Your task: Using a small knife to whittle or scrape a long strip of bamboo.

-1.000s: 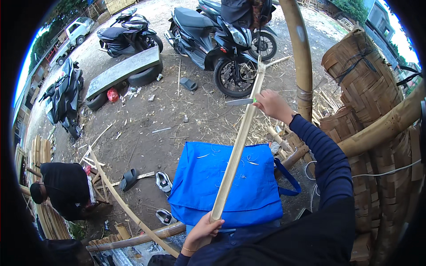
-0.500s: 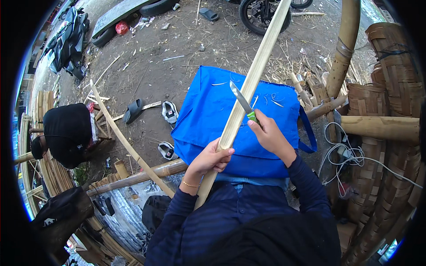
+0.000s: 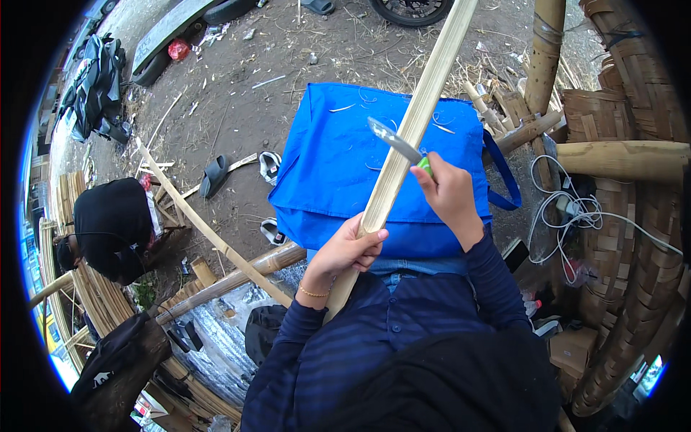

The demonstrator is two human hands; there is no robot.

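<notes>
A long pale bamboo strip [image 3: 421,108] runs from my lap up and away to the top edge. My left hand [image 3: 347,249] grips its lower part, fingers wrapped around it. My right hand [image 3: 448,191] holds a knife with a green handle [image 3: 396,144]; the blade lies against the left face of the strip, pointing up and left. Under both hands a blue cloth bag [image 3: 338,165] is spread over my knees. My sleeves are dark blue.
A person in black [image 3: 111,223] crouches at the left beside bamboo strips. Thick bamboo poles [image 3: 619,158] and woven bamboo panels [image 3: 640,288] stand at the right, with white cables [image 3: 576,216]. Sandals [image 3: 214,175], a motorcycle tyre [image 3: 410,11] and scraps lie on the dirt ground.
My right hand with the knife came down the strip from far up toward my body. The view tipped downward, so my lap and chest now fill the lower part.
</notes>
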